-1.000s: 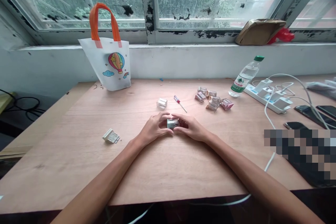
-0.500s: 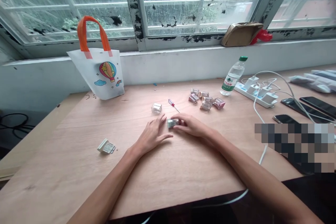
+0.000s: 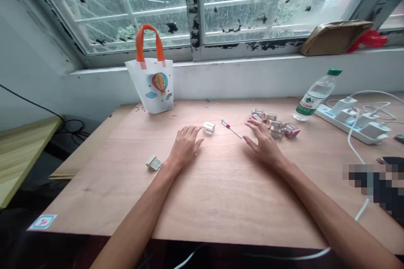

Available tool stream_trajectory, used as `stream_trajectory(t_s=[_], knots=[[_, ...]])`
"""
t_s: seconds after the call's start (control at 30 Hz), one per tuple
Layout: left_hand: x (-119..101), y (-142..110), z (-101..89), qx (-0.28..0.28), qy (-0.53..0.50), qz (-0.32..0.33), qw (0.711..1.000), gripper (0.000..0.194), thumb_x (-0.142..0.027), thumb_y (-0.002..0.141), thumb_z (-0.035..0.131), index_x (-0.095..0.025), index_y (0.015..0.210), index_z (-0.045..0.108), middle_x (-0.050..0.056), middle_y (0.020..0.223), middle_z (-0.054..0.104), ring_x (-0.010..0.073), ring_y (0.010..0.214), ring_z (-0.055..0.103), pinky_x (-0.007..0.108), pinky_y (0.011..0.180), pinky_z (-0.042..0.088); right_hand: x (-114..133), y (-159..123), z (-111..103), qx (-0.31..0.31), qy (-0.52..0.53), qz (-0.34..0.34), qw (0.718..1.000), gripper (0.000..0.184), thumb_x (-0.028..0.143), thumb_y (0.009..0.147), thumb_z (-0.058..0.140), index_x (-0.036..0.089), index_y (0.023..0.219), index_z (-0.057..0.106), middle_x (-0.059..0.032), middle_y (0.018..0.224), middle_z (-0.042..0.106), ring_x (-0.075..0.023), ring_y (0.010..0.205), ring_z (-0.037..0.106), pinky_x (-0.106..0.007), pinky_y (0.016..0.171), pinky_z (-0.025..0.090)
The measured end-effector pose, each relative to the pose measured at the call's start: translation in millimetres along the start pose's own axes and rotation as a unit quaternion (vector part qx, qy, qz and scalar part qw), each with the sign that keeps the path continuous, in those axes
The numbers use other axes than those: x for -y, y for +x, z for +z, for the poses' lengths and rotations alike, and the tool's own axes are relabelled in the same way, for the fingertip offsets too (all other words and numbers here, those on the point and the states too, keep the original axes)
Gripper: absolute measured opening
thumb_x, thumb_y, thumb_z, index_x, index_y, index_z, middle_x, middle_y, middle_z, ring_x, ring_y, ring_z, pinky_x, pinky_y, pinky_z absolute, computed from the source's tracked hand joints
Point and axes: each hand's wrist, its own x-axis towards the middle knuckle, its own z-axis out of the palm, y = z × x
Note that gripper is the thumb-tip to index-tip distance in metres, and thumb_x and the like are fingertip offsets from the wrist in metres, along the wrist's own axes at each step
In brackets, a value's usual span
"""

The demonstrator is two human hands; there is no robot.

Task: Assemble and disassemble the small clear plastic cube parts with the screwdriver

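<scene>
My left hand (image 3: 187, 146) hovers low over the wooden table, fingers outstretched with nothing in them. Just right of its fingertips lies a small stack of clear plastic pieces (image 3: 208, 128). My right hand (image 3: 263, 142) is spread with thumb and fingers apart, beside a cluster of small transparent boxes (image 3: 291, 130); it hides part of the cluster, and I cannot tell whether it touches one. Between the hands is a small screwdriver (image 3: 231, 129) with a red-and-clear handle. Near my left wrist sits a small whitish plastic part (image 3: 153, 163).
A white bag (image 3: 154, 86) with orange handles stands at the back left. Toward the back right are a water bottle (image 3: 315, 96) and a power strip (image 3: 353, 124) with chargers and cables. Cardboard (image 3: 336, 40) rests on the sill. A sticker (image 3: 43, 221) marks the near left corner.
Both hands held a small clear box; my left let go first. My right hand has moved right to the cluster and is now open. My left has drawn back leftward. The camera view has shifted.
</scene>
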Motion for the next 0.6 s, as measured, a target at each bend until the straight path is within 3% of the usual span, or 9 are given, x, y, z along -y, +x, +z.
stream_trajectory(t_s=[0.1,0.23,0.3,0.4,0.43,0.5,0.6], knots=[[19.9,-0.7,-24.1,-0.046,0.065,-0.045,0.996,0.024,-0.033,0.102,0.049,-0.018,0.115,0.062,0.011,0.113,0.069,0.0286,0.109,0.061,0.043,0.095,0.044,25.9,-3.9,17.2,0.058,0.054,-0.046,0.996,0.041,0.028,0.100,0.051,0.023,0.140,0.049,-0.0145,0.140,0.054,-0.0302,0.129,0.054,-0.052,0.108,0.049],[43.2,-24.8,-63.1,-0.057,0.074,-0.078,0.993,0.027,-0.036,0.104,0.044,-0.019,0.105,0.065,0.009,0.101,0.071,0.0258,0.098,0.065,0.040,0.091,0.046,47.7,-4.8,30.1,0.107,0.085,-0.108,0.985,0.031,0.024,0.102,0.045,0.023,0.131,0.057,-0.0126,0.133,0.060,-0.0281,0.119,0.060,-0.051,0.103,0.053],[53.6,-51.3,-84.0,-0.017,0.046,-0.083,0.995,0.030,-0.041,0.103,0.045,-0.020,0.110,0.065,0.009,0.109,0.072,0.0273,0.106,0.065,0.043,0.096,0.048,55.3,-2.1,34.4,0.103,0.088,-0.111,0.985,0.029,0.023,0.102,0.044,0.021,0.127,0.059,-0.0131,0.129,0.062,-0.0287,0.118,0.060,-0.052,0.102,0.053],[67.5,-99.3,-109.7,0.130,-0.075,-0.090,0.985,0.048,-0.049,0.097,0.055,-0.030,0.141,0.052,0.007,0.140,0.062,0.0261,0.124,0.062,0.040,0.099,0.053,74.2,4.9,44.5,0.100,0.100,-0.107,0.984,0.028,0.019,0.102,0.043,0.019,0.122,0.062,-0.0145,0.123,0.064,-0.0294,0.116,0.060,-0.052,0.099,0.054],[71.4,-113.6,-114.7,0.167,-0.096,-0.100,0.976,0.058,-0.050,0.095,0.059,-0.034,0.148,0.044,0.006,0.147,0.057,0.0261,0.128,0.061,0.040,0.101,0.053,84.2,8.0,49.6,0.101,0.108,-0.109,0.983,0.028,0.018,0.102,0.042,0.019,0.120,0.063,-0.0145,0.121,0.065,-0.0291,0.114,0.060,-0.051,0.098,0.054],[78.1,-134.4,-117.2,0.184,-0.110,-0.118,0.970,0.065,-0.050,0.091,0.063,-0.036,0.151,0.041,0.006,0.150,0.055,0.0278,0.130,0.060,0.043,0.103,0.054,109.3,15.5,62.3,0.110,0.131,-0.129,0.977,0.028,0.015,0.101,0.042,0.018,0.117,0.064,-0.0140,0.117,0.066,-0.0276,0.111,0.061,-0.049,0.096,0.055],[85.0,-141.7,-106.3,0.148,-0.129,-0.145,0.970,0.054,-0.046,0.095,0.057,-0.035,0.148,0.048,0.005,0.141,0.063,0.0282,0.126,0.063,0.044,0.103,0.054,147.1,29.7,82.6,0.136,0.158,-0.165,0.964,0.026,0.016,0.101,0.042,0.017,0.114,0.065,-0.0140,0.115,0.066,-0.0254,0.105,0.060,-0.044,0.091,0.055]])
